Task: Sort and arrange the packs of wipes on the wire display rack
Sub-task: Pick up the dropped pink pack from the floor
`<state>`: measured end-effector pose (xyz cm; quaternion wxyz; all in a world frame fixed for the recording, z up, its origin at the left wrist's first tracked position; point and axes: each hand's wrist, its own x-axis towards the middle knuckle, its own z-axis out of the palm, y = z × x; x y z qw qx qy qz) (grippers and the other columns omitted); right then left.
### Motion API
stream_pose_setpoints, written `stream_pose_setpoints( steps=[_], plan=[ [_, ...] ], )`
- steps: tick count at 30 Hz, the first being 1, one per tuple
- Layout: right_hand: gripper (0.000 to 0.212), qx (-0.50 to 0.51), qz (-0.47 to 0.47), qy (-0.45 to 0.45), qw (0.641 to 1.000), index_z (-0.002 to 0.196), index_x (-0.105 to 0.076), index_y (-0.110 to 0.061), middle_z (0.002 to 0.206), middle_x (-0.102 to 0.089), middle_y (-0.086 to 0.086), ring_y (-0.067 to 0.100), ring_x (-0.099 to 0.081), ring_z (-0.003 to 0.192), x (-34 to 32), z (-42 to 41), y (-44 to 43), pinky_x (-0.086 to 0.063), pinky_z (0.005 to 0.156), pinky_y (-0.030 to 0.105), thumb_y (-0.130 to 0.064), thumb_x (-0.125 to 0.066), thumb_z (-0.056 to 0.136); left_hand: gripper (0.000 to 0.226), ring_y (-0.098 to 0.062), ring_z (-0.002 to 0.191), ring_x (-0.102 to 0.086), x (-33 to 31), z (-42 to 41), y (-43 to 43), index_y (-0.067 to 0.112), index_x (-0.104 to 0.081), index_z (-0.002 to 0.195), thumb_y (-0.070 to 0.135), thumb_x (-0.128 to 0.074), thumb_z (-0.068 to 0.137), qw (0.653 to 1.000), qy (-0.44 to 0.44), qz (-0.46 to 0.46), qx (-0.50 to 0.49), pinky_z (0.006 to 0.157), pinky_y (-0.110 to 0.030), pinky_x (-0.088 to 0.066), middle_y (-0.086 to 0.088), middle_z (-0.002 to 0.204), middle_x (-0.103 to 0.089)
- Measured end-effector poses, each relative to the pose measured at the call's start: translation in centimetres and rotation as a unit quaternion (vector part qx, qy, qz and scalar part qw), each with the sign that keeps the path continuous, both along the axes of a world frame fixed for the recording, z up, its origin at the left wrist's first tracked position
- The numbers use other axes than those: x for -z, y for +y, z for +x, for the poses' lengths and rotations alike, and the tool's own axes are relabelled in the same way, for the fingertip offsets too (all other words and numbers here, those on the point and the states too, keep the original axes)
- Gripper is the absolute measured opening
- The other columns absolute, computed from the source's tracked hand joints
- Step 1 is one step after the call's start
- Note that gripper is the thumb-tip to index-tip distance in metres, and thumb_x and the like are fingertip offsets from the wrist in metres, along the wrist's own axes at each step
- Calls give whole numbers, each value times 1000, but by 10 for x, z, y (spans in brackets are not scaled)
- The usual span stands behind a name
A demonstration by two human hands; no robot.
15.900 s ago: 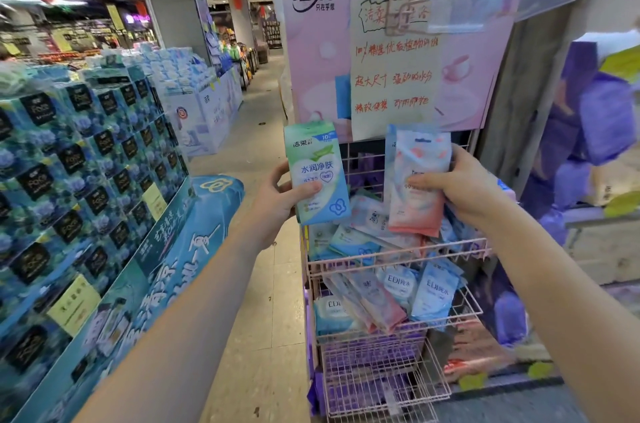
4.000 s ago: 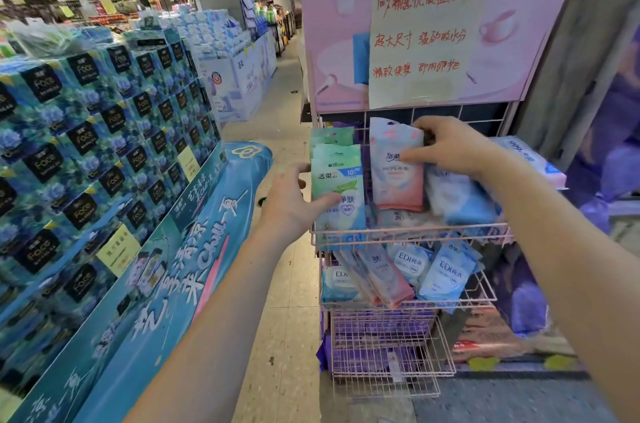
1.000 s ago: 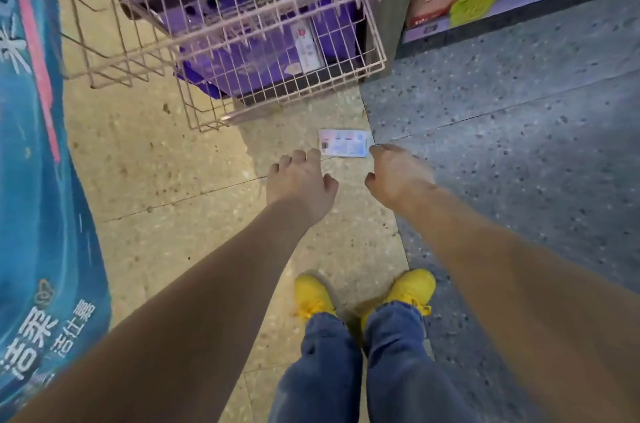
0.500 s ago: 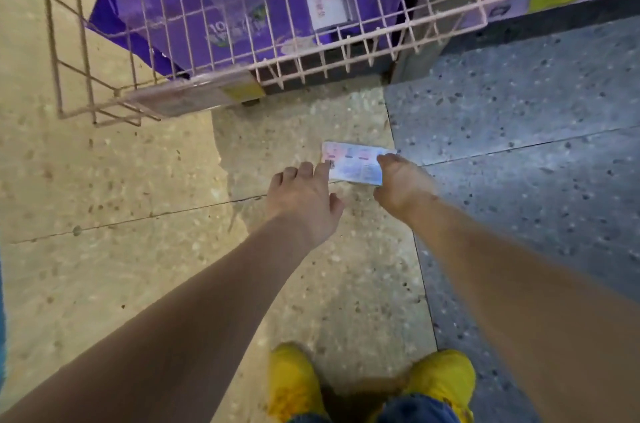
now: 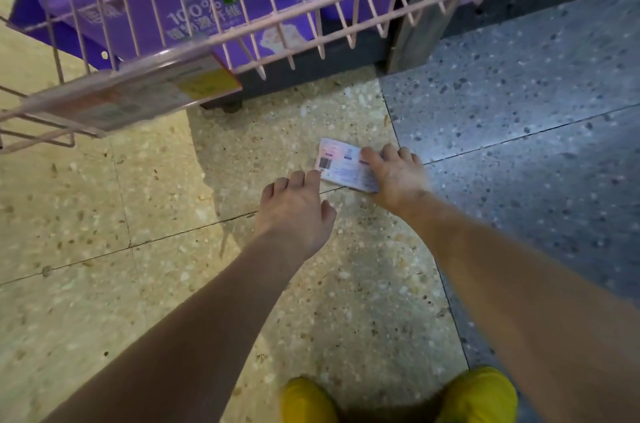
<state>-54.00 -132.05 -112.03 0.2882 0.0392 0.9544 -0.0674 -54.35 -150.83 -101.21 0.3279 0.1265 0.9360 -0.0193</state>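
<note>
At the bottom edge of the frame I see two yellow shoes (image 5: 479, 395), rounded and matte, planted on the floor. My two bare forearms run up from the lower corners toward the middle. The left hand (image 5: 296, 211) sits just left of centre, palm down with its fingers loosely curled, and its forefinger tip touches the near left corner of the pack of wipes (image 5: 341, 164); that grip closes on nothing. The right hand (image 5: 394, 176) lies over the right end of the pack with its fingers spread across the top; I cannot tell whether the thumb has caught underneath, so I cannot tell if that grip pinches it or only presses it. The one pack is a flat, glossy, pale rectangle with pinkish print and a barcode near its left end, lying on the floor just above the centre of the frame. The floor is speckled terrazzo: beige tiles (image 5: 104, 214) on the left, grey-blue tiles (image 5: 536, 110) on the right, with thin dark joints between them. Across the top of the frame stands the wire display rack (image 5: 311, 11), thin pink-coated wire in a grid, with a clear plastic label strip (image 5: 131, 96) on its front rail at upper left. Behind the wires sit glossy purple packs (image 5: 207, 13) with white print; I cannot count them.
</note>
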Motion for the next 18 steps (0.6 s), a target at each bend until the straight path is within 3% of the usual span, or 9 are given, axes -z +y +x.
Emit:
stream_pose_setpoints(
  steps=[3, 6, 11, 13, 15, 18],
  plan=[
    [56, 103, -104, -18, 989, 139, -48, -26, 128, -57, 9, 34, -56, 117, -15, 3, 1, -48, 90, 38, -30, -68, 87, 59, -29, 138, -44, -4, 7, -3, 19, -34, 154, 44, -43, 102, 1000, -1, -5, 6, 115, -41, -31, -4, 151, -47],
    [44, 166, -119, -40, 978, 135, -49, -22, 116, -68, 11, 32, -65, 103, -40, 9, 2, -53, 75, 34, -18, -62, 93, 59, -29, 139, -43, -18, 16, -3, 20, -33, 154, 44, -45, 102, 1000, -17, -9, 2, 114, -41, -32, -4, 154, -44],
    [54, 148, -78, -54, 984, 139, -43, -22, 130, -54, 8, 32, -54, 123, -47, 35, -10, -51, 93, 41, -14, -64, 90, 59, -28, 141, -42, -29, 35, 1, 23, -34, 154, 44, -47, 101, 999, -42, -3, 25, 116, -42, -31, -2, 154, -44],
    [67, 83, -95, -61, 990, 148, -35, -28, 147, -42, 5, 30, -42, 135, -36, 42, -24, -42, 105, 43, -19, -66, 89, 57, -27, 141, -41, -24, 36, -4, 23, -36, 153, 42, -49, 101, 999, -37, -6, 32, 116, -42, -30, -1, 153, -45],
    [86, -1, -97, -78, 992, 158, -17, -34, 167, -12, 3, 28, -18, 152, -23, 49, -38, -21, 122, 43, -23, -68, 89, 57, -27, 142, -42, -16, 38, -11, 23, -36, 152, 41, -50, 100, 998, -41, -27, 25, 116, -42, -30, -2, 153, -45],
    [98, -65, -62, -59, 994, 160, 1, -34, 168, 19, 0, 28, 11, 156, -6, 61, -49, 2, 127, 49, -18, -66, 89, 57, -28, 138, -44, -3, 47, -20, 22, -35, 152, 40, -49, 100, 997, -62, -47, 7, 114, -42, -33, -3, 151, -46]
  ],
)
